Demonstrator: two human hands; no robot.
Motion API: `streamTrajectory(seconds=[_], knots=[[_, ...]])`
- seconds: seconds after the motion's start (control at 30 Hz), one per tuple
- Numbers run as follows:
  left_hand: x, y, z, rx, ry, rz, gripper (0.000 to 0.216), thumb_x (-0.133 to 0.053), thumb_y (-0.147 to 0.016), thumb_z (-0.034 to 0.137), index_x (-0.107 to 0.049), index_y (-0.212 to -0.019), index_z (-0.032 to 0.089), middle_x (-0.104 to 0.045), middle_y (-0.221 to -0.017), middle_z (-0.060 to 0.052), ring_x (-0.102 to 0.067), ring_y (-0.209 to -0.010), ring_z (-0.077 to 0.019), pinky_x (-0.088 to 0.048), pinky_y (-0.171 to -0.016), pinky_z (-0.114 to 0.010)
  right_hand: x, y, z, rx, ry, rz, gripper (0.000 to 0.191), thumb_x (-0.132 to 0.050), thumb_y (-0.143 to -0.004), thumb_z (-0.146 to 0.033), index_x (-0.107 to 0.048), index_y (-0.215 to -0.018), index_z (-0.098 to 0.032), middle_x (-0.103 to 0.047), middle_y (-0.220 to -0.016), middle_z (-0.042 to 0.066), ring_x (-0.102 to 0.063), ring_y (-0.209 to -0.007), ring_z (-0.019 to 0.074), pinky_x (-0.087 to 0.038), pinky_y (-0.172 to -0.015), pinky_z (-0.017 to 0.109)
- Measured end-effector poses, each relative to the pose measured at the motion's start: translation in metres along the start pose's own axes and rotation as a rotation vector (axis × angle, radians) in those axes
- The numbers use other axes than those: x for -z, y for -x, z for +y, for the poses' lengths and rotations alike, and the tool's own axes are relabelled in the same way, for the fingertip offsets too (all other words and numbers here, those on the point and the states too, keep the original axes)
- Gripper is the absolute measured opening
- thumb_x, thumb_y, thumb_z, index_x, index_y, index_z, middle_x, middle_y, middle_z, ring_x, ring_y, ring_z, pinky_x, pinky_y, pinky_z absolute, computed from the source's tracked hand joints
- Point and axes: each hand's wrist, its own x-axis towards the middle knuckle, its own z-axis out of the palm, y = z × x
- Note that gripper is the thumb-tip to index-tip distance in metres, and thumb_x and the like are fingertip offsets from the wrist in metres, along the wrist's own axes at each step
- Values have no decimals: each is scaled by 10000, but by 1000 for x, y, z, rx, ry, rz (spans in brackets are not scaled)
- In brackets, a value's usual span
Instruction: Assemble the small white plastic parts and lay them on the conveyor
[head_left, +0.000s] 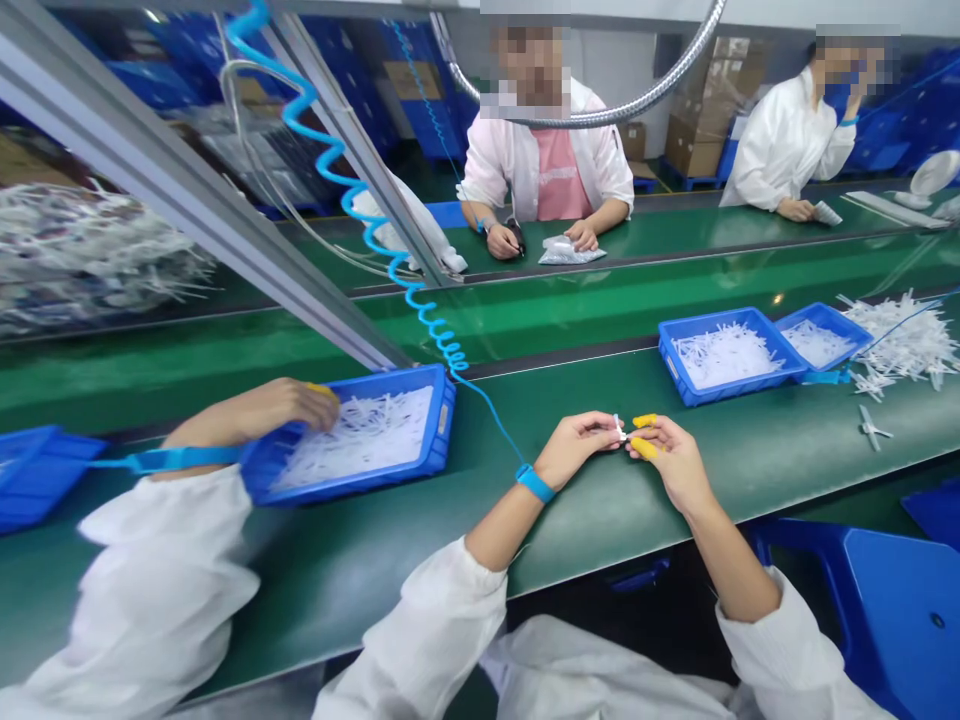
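Observation:
In the middle of the head view, my left hand (581,447) is closed in a pinch on a small white plastic piece (621,433). A blue wrist strap is round that wrist. Close by on the right, my right hand (675,460) has yellow finger covers, and its thumb and fingers pinch at the other end of the same piece. Whatever else lies between those fingertips is too small to make out. Both hands are just above the green work surface (585,535).
A co-worker's hand (277,410) reaches into a blue tray (442,425) of white plastic pieces at left. Another blue tray (694,393) and a loose white heap (911,340) are at right. A coiled blue cord (375,235) hangs down. Two people sit across.

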Motion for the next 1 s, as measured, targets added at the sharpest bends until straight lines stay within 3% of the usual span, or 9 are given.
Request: streamTrajectory(seconds=[0.37,0.63,0.8,0.93,1.0], knots=[[-1,3,0,-8,-79,-45,452,-939,-723,466,-783,-1004,148,-797,-960,-89,-773,-918,-254,-624,-951,-400,3,-1,0,30,64,-68,378,-897,-730,-347,-749,-1056,-225,-763,-890,26,-723,-758,183,-615,-773,344],[-5,8,16,-22,-275,-9,447,-890,-709,560,-774,-920,184,-802,-953,-82,-769,-899,-276,-629,-918,-393,-4,-2,-2,-12,-23,-82,380,-909,-706,-345,-721,-1012,-220,-740,-839,-7,-712,-755,190,-613,-809,366],[-2,5,24,-11,-538,22,520,-840,-684,672,-796,-930,216,-820,-942,-76,-777,-921,-325,-651,-876,-402,-9,-7,-1,-30,0,-42,478,-952,-586,-417,-724,-943,-195,-747,-818,6,-713,-713,185,-627,-803,379],[7,-2,20,-32,-714,56,402,-730,-730,706,-811,-883,343,-830,-920,18,-791,-889,-346,-681,-820,-464,-10,-16,8,-71,-59,-15,563,-1015,-470,-432,-729,-898,-204,-726,-792,-9,-703,-704,171,-629,-789,363],[15,-4,11,-88,-828,-32,391,-605,-819,715,-815,-929,404,-828,-944,68,-798,-899,-348,-690,-784,-483,-11,-18,12,-78,-59,-3,550,-1024,-456,-424,-730,-870,-213,-713,-776,-16,-699,-707,178,-629,-793,371]])
